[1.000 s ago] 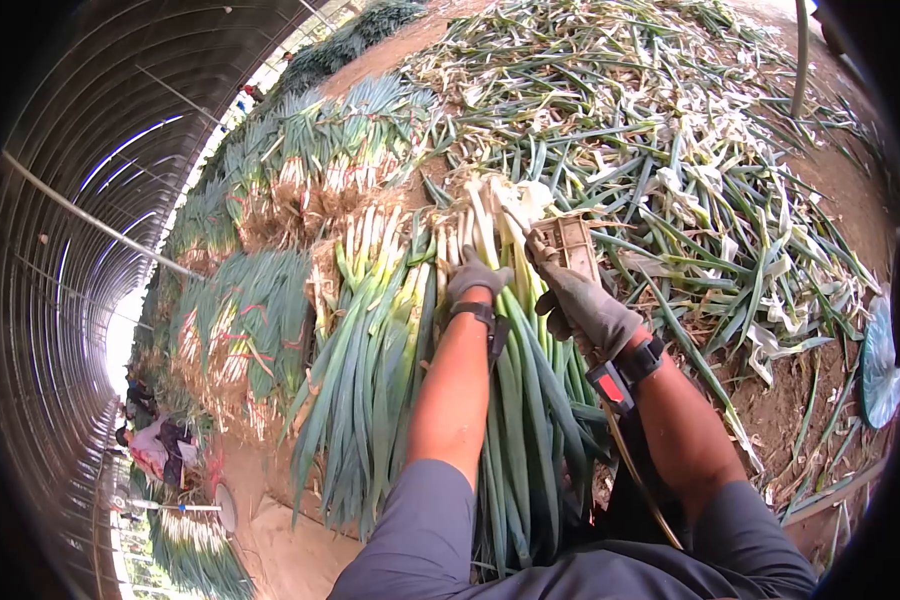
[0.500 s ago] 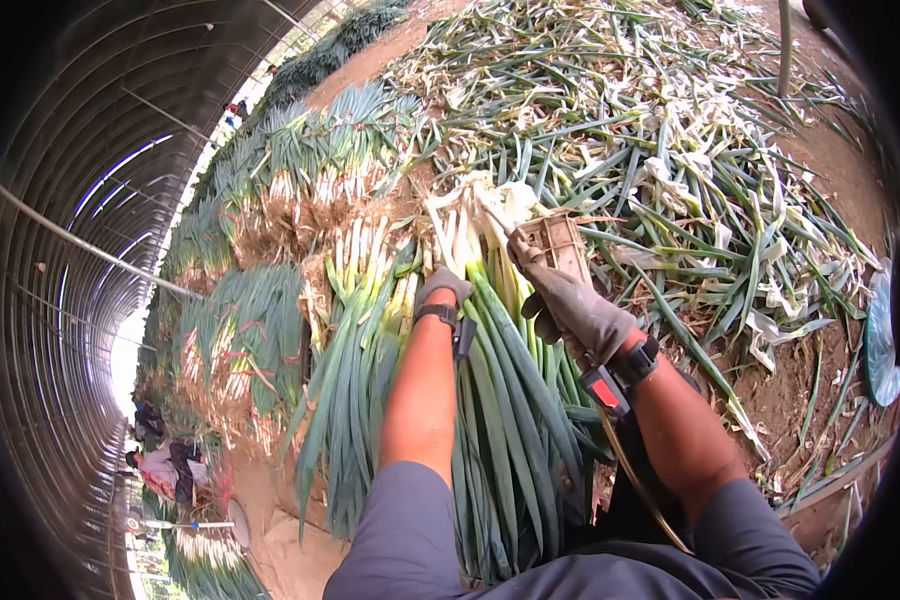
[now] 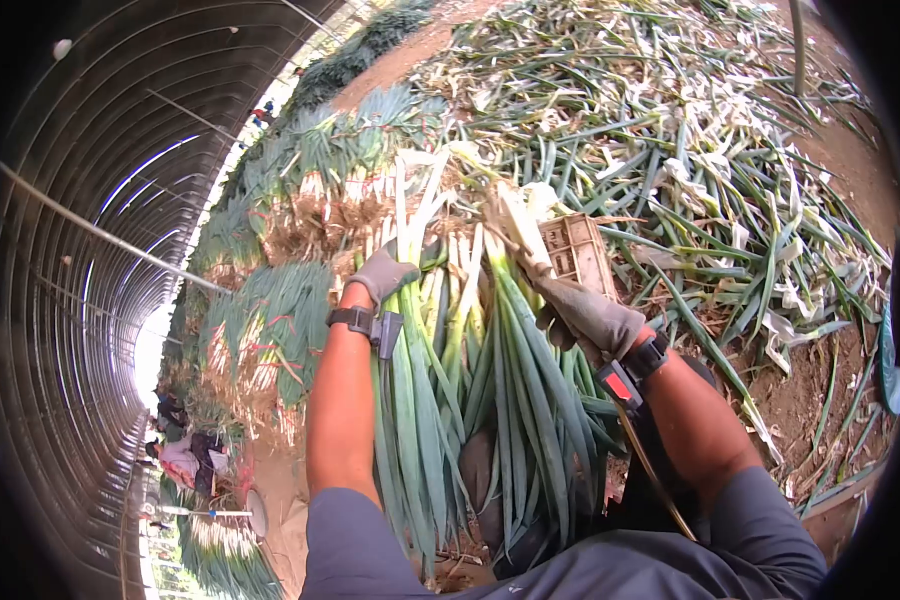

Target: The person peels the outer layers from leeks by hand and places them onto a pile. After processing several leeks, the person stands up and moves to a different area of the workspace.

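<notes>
My left hand [image 3: 386, 277], in a grey glove, is closed around a few long green onions [image 3: 408, 340], their white ends pointing away from me. Their dark green leaves hang down towards my lap. My right hand [image 3: 588, 315], gloved too, is closed beside the pale stems of another group of green onions [image 3: 530, 330]. What its fingers hold is hard to make out; a thin brownish shape extends ahead of them along the stems. Between the hands lie more green onions [image 3: 460, 290].
A brown plastic crate [image 3: 580, 255] stands beyond my right hand. Trimmed leaves [image 3: 660, 130] are heaped at the back right. Tied bundles of green onions [image 3: 270, 320] lie in rows on the left. A person [image 3: 182, 463] sits at far left, near a round-topped stand [image 3: 257, 512].
My left hand has moved left and away from the right one, carrying a few green onions out of the pile. A gap now shows between the two groups. My right hand stays close to the crate.
</notes>
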### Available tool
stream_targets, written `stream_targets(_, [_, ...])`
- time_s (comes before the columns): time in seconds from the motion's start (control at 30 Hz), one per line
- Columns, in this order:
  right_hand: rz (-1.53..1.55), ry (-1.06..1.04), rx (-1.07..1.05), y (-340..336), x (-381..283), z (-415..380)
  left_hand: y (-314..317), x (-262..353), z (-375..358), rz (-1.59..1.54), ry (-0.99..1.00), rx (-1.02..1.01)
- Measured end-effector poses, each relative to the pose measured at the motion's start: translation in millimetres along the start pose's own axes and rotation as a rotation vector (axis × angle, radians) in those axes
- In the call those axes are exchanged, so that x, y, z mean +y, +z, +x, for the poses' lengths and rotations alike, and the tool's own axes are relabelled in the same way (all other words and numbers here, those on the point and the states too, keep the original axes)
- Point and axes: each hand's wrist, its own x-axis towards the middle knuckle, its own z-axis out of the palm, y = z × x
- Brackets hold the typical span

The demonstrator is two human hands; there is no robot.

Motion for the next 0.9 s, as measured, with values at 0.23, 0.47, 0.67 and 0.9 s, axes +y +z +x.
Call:
stream_targets(0.23, [-0.316, 0.018, -0.494, 68.0, 29.4, -47.8, -93.1, -11.4, -115.9, 0.026, -0.182, 0.157])
stream_targets(0.47, [-0.664, -0.366, -1.123, 159.7, 118.5, -138.4, -127.8, -7.4, -254.4, -0.016, 0.115, 0.318])
stream_targets(0.67, [-0.371, -0.28, -0.567, 177.1, 36.4, -124.7, -47.1, -5.7, -342.7, -0.107, 0.136, 0.265])
stream_targets(0.9, [0.555, -0.163, -0.179, 197.2, 4.3, -56.6, 83.3, 16.0, -376.7, 0.219, 0.066, 0.177])
